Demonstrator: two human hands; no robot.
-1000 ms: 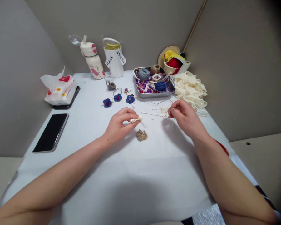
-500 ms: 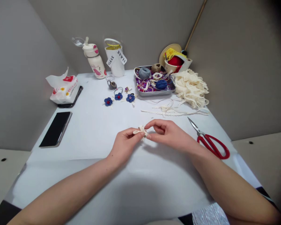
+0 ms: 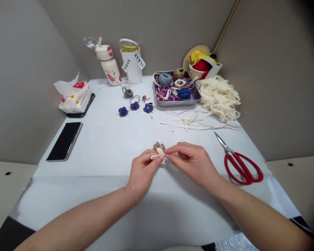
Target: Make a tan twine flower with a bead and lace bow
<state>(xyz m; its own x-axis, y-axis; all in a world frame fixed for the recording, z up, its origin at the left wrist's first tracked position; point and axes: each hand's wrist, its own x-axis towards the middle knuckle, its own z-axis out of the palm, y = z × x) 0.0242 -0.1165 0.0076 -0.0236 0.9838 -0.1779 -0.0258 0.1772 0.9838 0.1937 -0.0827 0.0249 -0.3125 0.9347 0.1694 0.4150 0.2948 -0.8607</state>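
A white-covered table (image 3: 107,146) is seen, with loose craft things spread over its far half. At one o'clock from the hands a tangled heap of cream lace trim (image 3: 219,97) is piled, with strands trailing toward the middle. At twelve o'clock a shallow metal tray of yarn balls and beads (image 3: 176,103) is set. Red-handled scissors (image 3: 242,165) are laid at three o'clock, near the right forearm, blades pointed toward eleven.

The left hand (image 3: 142,170) and the right hand (image 3: 196,164) are brought together low over the cloth. A small cream lace bow (image 3: 159,154) is pinched between thumb and fingertip of each, one from either side. Just beyond it, at twelve o'clock, a small brown burlap bow (image 3: 158,145) is lying.

The lace bow is judged likely to be loosened or pulled out of shape if the two pinches are drawn apart too hard, and dropped if either is eased. The scissors could be knocked off by a sweep of the right forearm, and the trailing strands snagged.
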